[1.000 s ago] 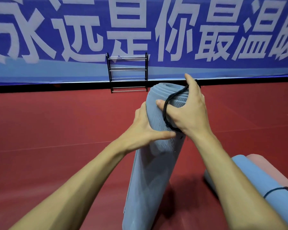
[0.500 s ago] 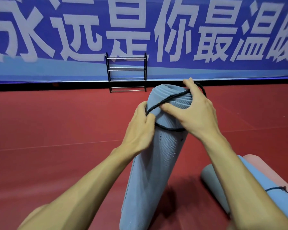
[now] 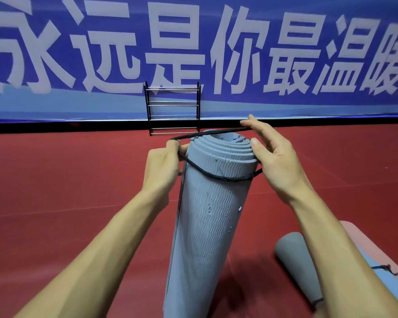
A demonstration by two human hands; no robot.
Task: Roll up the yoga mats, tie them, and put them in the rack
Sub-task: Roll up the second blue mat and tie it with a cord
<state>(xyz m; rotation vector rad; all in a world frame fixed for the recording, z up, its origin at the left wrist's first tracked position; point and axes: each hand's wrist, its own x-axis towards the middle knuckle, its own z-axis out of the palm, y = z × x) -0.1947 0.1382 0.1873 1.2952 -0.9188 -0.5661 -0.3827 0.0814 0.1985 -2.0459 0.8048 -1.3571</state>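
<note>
Red floor [image 3: 67, 180], blue banner [image 3: 55, 104]; left fingers [image 3: 174, 145], right fingers [image 3: 254, 125] pinch cord [image 3: 207, 176] over mat [image 3: 207, 226].

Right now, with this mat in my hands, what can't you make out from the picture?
Head view:
Upright mat: its bottom end is cut off by the lower edge.
Cord: the stretch behind the right hand is hidden, so any knot there is unseen.
Rolled mats on the floor: covered by the right forearm and cut by the right edge.
Banner: its writing is cut off at both sides.
</note>
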